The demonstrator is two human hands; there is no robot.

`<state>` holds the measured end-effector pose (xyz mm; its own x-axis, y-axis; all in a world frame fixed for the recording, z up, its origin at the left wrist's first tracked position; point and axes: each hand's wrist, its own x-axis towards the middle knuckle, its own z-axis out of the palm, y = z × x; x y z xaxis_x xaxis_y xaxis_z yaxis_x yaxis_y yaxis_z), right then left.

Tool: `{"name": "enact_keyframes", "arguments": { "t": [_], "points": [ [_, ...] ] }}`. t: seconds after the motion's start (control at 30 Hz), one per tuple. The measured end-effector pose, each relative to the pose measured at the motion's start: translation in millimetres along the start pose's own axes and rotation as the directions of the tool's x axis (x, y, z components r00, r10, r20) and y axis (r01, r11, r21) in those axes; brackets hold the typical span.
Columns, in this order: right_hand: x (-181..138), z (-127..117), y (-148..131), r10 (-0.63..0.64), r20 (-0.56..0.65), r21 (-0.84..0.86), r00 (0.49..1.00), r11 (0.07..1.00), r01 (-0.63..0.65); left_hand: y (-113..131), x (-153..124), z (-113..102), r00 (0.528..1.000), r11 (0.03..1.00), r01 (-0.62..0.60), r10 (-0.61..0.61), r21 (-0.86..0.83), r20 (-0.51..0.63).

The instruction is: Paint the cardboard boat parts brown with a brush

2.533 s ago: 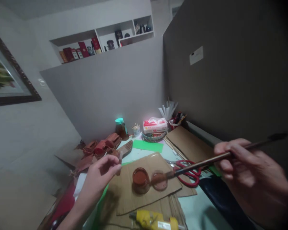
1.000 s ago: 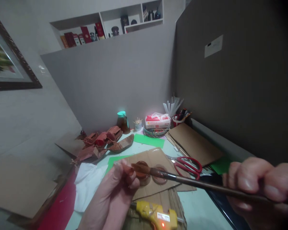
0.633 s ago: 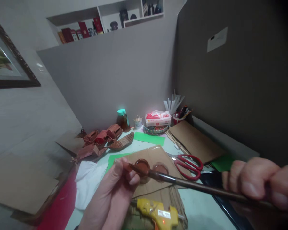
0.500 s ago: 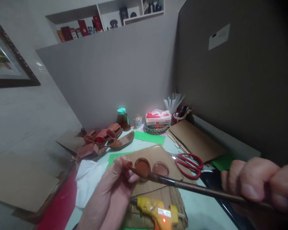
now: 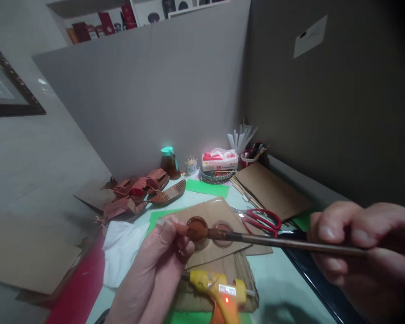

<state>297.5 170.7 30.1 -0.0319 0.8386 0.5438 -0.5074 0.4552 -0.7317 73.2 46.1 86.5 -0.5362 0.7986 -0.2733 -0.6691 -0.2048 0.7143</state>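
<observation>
My right hand (image 5: 354, 234) grips a long dark-handled paintbrush (image 5: 273, 241), held almost level and pointing left. Its bristle end, coated reddish brown, reaches a small reddish-brown piece (image 5: 181, 229) pinched in the fingertips of my left hand (image 5: 162, 247). Whether bristles and piece touch is hard to make out, and my fingers hide part of the piece. Behind the brush, a round dish of brown paint (image 5: 196, 223) and a paler, clear-rimmed dish (image 5: 222, 223) rest on a cardboard sheet (image 5: 216, 207).
A yellow glue gun (image 5: 219, 288) with a lit red light lies below my hands. Red-handled scissors (image 5: 261, 220) lie to the right. Several brown model boats (image 5: 168, 192) stand left, beside crumpled white tissue (image 5: 123, 252). A tissue pack (image 5: 220, 160) and a lidded jar (image 5: 169, 163) are behind.
My right hand and the brush's handle end have risen in view, so the brush is nearer level. The left hand still holds the small piece. The whole view has shifted slightly.
</observation>
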Motion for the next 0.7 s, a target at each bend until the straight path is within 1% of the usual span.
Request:
{"name": "enact_keyframes", "arguments": {
  "t": [0.03,0.07,0.17,0.2,0.3,0.43,0.5,0.53,0.7],
  "points": [
    [-1,5,-4,-0.043,0.054,-0.039,0.998,0.998,0.045,0,0,0,1.0,1.0,0.007,-0.007,0.0,-0.007],
    [-3,11,-9,-0.034,0.07,-0.064,0.997,0.997,0.038,-1,1,0,1.0,1.0,0.015,-0.015,-0.002,-0.017],
    [-6,20,-18,0.05,0.002,-0.096,0.999,0.994,-0.05,-1,1,0,1.0,1.0,0.03,-0.03,0.002,-0.001],
    [-6,21,-20,0.059,-0.006,-0.104,0.998,0.993,-0.059,-1,1,0,1.0,1.0,0.026,-0.026,0.007,0.016],
    [-5,20,-20,0.044,0.015,-0.123,0.999,0.992,-0.042,0,1,-1,0.999,1.0,0.021,-0.022,0.024,0.031],
    [-5,16,-15,-0.057,0.007,-0.12,0.998,0.991,0.058,-1,1,-2,1.0,0.999,0.03,-0.03,0.032,0.003],
    [-5,16,-14,-0.073,-0.016,-0.125,0.997,0.99,0.07,-1,1,-2,0.999,0.999,0.028,-0.029,0.037,0.032],
    [-5,16,-13,-0.061,-0.024,-0.133,0.998,0.989,0.058,-2,1,-2,0.998,0.999,0.029,-0.031,0.037,0.049],
    [-1,13,-12,-0.08,0.029,-0.137,0.996,0.987,0.083,-2,2,-2,0.995,1.0,0.007,-0.007,0.005,0.104]
  ]
}}
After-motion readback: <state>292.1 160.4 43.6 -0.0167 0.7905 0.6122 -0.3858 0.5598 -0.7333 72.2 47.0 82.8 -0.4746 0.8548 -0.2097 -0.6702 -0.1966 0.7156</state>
